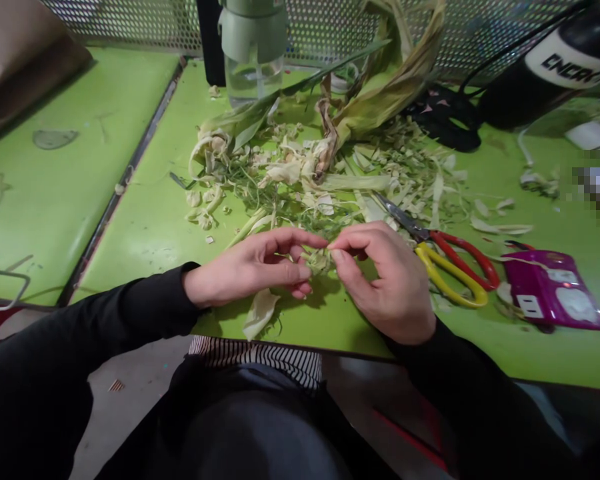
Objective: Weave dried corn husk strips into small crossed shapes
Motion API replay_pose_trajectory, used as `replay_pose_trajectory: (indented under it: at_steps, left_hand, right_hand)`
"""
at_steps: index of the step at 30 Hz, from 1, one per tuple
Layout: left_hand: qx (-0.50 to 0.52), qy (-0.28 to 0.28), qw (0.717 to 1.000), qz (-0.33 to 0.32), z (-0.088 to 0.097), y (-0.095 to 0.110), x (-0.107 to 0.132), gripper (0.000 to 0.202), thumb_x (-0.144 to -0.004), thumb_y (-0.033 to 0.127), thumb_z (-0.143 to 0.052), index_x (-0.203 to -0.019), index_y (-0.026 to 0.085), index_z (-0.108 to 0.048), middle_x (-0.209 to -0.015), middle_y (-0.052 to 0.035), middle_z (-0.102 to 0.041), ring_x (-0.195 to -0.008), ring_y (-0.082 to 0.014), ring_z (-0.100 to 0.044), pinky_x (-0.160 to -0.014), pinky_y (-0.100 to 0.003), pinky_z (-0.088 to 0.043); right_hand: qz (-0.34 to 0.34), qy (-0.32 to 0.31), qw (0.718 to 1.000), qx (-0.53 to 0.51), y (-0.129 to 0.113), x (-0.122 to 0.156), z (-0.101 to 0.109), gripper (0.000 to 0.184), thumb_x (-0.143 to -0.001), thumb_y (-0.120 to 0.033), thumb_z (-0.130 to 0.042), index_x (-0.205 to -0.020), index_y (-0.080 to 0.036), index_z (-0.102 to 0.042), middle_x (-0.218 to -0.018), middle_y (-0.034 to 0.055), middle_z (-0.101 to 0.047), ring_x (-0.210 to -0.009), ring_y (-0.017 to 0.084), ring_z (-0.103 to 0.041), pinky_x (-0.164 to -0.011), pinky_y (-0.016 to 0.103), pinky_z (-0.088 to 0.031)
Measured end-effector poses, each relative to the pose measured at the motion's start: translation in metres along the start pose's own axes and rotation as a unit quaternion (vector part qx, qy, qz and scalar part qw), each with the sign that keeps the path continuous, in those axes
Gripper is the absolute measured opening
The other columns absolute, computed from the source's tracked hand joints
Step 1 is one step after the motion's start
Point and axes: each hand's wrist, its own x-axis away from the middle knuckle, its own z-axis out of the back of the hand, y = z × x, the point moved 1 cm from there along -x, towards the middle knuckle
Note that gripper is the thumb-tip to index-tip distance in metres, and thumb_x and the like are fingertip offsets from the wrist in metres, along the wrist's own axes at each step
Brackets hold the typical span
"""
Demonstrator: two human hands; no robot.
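Observation:
My left hand [265, 264] is closed, with thumb and fingers around a small pale green husk bundle [321, 260]. My right hand [383, 273] pinches at the bundle's upper right edge, thumb and index fingertip pressed together. What lies between those two fingertips is too small to make out. Beyond both hands spreads a heap of husk scraps [290, 170] and thin green shreds. Scissors [433, 237] with one red and one yellow handle lie beside my right hand, blades slightly apart. A pale husk piece [261, 313] rests on the green table [145, 247] below my left hand.
Long dried corn husks [380, 100] lie at the back, near a water bottle [253, 53]. A black bottle [545, 67] leans at the right. A purple device [555, 290] sits right of the scissors. A brown paper bag [25, 60] occupies the far left.

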Motion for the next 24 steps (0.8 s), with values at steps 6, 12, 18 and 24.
replay_pose_trajectory:
  at_steps: [6, 12, 18, 24]
  left_hand:
    - [0.043, -0.010, 0.997, 0.058, 0.0027, -0.0007, -0.0012, 0.024, -0.084, 0.017, -0.076, -0.105, 0.012, -0.065, -0.076, -0.0024, -0.073, -0.072, -0.0101, -0.072, -0.073, -0.020, -0.058]
    - [0.102, 0.003, 0.995, 0.020, 0.0034, -0.0013, -0.0063, 0.029, -0.078, 0.013, -0.081, -0.101, 0.014, -0.064, -0.079, 0.0023, -0.071, -0.074, -0.0090, -0.073, -0.075, -0.019, -0.060]
    - [0.065, 0.013, 0.998, -0.014, 0.0002, -0.0022, -0.0048, 0.028, -0.078, 0.014, -0.081, -0.096, 0.016, -0.060, -0.077, 0.0051, -0.067, -0.068, -0.0066, -0.070, -0.071, -0.018, -0.060]
    - [0.044, 0.020, 0.999, -0.018, -0.0015, -0.0044, -0.0052, 0.028, -0.078, 0.018, -0.082, -0.094, 0.016, -0.060, -0.076, 0.0050, -0.066, -0.066, -0.0063, -0.069, -0.067, -0.017, -0.058]
  right_hand:
    - [-0.017, 0.021, 0.999, -0.018, 0.0015, 0.0031, -0.0007, 0.010, -0.090, -0.015, -0.062, -0.097, -0.023, -0.063, -0.095, 0.0056, -0.068, -0.077, 0.017, -0.064, -0.069, 0.034, -0.054]
    - [-0.008, 0.063, 0.998, -0.019, -0.0036, 0.0047, 0.0026, 0.012, -0.084, -0.017, -0.070, -0.092, -0.023, -0.063, -0.085, 0.0023, -0.066, -0.061, 0.012, -0.053, -0.054, 0.029, -0.047]
    - [-0.060, 0.010, 0.996, -0.071, -0.0084, 0.0055, -0.0003, 0.007, -0.085, -0.019, -0.070, -0.089, -0.021, -0.065, -0.086, 0.0031, -0.070, -0.061, 0.012, -0.060, -0.055, 0.028, -0.050]
    - [-0.101, -0.036, 0.986, -0.128, -0.0050, 0.0026, 0.0024, 0.005, -0.087, -0.022, -0.068, -0.085, -0.023, -0.064, -0.081, 0.0001, -0.069, -0.068, 0.013, -0.062, -0.062, 0.026, -0.050]
